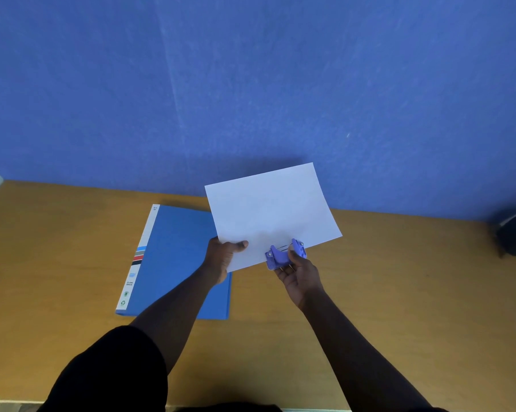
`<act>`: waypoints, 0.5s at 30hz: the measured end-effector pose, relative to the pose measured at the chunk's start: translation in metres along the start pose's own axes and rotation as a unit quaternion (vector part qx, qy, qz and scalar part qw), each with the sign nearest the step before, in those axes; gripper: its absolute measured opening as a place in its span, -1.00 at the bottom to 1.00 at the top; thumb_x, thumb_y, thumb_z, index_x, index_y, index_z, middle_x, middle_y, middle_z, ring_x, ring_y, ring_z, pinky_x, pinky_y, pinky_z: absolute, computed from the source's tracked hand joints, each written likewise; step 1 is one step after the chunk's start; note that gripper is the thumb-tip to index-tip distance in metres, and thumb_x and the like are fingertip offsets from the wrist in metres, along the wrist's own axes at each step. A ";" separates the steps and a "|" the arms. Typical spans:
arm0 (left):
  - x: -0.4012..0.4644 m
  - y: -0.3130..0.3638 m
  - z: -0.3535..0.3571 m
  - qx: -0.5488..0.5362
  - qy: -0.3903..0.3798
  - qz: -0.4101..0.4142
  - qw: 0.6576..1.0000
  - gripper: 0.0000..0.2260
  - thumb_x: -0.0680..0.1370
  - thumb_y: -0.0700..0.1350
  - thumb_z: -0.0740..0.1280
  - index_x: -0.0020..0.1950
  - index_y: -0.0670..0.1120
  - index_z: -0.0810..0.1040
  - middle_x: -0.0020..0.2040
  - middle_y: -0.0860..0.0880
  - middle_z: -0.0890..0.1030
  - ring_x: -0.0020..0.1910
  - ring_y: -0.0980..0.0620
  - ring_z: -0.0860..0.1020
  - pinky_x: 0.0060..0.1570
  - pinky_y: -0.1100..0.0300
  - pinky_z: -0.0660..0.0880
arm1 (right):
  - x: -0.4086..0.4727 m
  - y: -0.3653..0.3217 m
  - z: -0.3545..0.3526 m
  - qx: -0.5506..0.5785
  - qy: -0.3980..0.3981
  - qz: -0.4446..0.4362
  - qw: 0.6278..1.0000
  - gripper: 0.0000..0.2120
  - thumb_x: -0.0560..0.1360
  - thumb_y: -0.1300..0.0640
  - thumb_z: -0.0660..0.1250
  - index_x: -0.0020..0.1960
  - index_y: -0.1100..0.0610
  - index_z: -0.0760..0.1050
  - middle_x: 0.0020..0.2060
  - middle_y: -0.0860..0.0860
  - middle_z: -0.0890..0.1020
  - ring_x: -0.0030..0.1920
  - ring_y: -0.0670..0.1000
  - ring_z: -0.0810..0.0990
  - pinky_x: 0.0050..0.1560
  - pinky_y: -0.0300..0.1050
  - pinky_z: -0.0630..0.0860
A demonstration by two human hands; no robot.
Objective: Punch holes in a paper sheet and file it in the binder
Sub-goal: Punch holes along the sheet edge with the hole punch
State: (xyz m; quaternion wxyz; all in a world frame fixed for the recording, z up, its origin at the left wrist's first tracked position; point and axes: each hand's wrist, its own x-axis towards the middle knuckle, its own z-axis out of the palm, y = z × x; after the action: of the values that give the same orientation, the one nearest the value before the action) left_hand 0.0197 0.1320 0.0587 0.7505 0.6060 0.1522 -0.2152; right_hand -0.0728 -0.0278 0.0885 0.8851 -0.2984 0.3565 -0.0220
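A closed blue binder (176,260) lies flat on the wooden surface (57,263) at left, its long axis running away from the person, spine on its left edge. The left hand (224,257) pinches the near left corner of a white paper sheet (268,212), thumb on top; the sheet is held above the surface, tilted, long axis slanting toward the right. The right hand (298,275) grips a purple hole punch (285,254) set on the sheet's near edge.
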 end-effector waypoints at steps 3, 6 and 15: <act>0.001 -0.001 -0.001 -0.003 -0.005 -0.009 1.000 -0.75 0.35 -0.34 0.52 -0.03 -0.16 0.61 -0.03 -0.16 0.66 -0.08 -0.21 0.61 -0.26 -0.10 0.61 | 0.001 0.000 -0.001 -0.005 0.001 0.000 1.000 -0.76 0.56 0.31 0.29 0.21 0.26 0.41 0.09 0.27 0.58 0.15 0.27 0.60 0.08 0.10 0.60; 0.001 -0.002 -0.001 -0.003 -0.006 -0.017 1.000 -0.74 0.34 -0.34 0.52 -0.01 -0.18 0.61 0.00 -0.19 0.65 -0.04 -0.27 0.60 -0.21 -0.23 0.60 | 0.003 0.001 -0.003 -0.009 0.005 0.001 1.000 -0.72 0.55 0.30 0.30 0.24 0.28 0.40 0.16 0.31 0.56 0.21 0.30 0.57 0.15 0.15 0.55; -0.001 -0.002 -0.003 -0.001 -0.005 -0.007 1.000 -0.75 0.33 -0.34 0.52 -0.05 -0.17 0.61 -0.03 -0.18 0.66 -0.04 -0.27 0.60 -0.14 -0.34 0.57 | 0.005 0.001 -0.007 -0.003 0.006 0.006 1.000 -0.77 0.54 0.31 0.31 0.19 0.27 0.42 0.18 0.32 0.55 0.22 0.31 0.56 0.21 0.19 0.52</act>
State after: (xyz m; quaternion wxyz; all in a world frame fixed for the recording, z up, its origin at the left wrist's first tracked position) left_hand 0.0182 0.1346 0.0570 0.7503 0.6033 0.1527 -0.2230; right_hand -0.0733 -0.0314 0.0807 0.8821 -0.2983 0.3641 -0.0176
